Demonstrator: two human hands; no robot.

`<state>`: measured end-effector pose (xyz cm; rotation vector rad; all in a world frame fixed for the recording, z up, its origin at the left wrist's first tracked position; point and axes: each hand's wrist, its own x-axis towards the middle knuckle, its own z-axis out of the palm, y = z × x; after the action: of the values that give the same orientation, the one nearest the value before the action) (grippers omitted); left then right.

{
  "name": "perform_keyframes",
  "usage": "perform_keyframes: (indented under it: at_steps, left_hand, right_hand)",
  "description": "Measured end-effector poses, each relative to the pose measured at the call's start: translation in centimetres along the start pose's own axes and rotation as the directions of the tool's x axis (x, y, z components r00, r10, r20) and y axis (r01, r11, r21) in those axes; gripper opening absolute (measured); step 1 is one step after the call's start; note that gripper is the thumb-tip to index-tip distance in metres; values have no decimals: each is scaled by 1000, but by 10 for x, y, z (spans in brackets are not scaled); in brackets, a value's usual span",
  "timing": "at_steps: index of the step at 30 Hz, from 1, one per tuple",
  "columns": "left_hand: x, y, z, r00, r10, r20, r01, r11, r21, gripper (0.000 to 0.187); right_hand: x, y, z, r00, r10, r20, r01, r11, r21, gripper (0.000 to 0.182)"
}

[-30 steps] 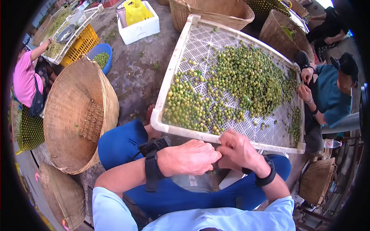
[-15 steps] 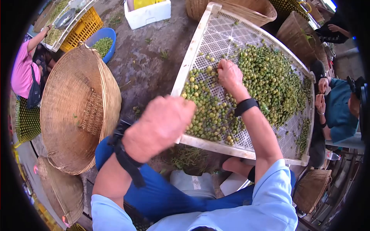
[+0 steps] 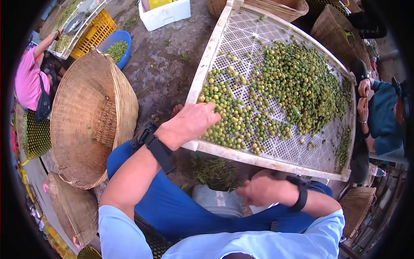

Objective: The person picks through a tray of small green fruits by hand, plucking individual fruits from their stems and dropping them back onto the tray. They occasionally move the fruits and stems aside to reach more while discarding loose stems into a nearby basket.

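A white mesh tray holds many small round green and yellowish fruits, some with stems. My left hand reaches over the tray's lower left corner, its fingers bent together among the yellower fruits; whatever they pinch is hidden. Below the tray's near edge, my right hand is blurred by motion, near the grey bucket between my knees. I cannot make out its fingers or anything in them. A pile of green stems lies on the ground behind the bucket.
A large wicker basket stands at my left. Beyond it are a blue basin of fruits, a yellow crate and a person in pink. A white foam box sits ahead. Another person works at the tray's right side.
My right hand has left the fruits and moved down towards me, below the tray's near edge. My left hand has lowered to the fruits at the tray's left corner.
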<state>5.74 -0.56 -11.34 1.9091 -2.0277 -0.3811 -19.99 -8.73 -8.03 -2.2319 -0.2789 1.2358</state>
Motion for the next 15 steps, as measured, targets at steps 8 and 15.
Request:
perform_keyframes:
  at_steps: [8,15]
  left_hand:
    - [2,-6,-2,997,-7,71,9,1000,-27,3]
    - [4,-7,4,996,41,79,-46,997,56,8]
  right_hand:
    - [-3,-8,3,926,-56,-374,144,967,210,25]
    - [-8,7,-22,880,14,-475,72,984,164,26]
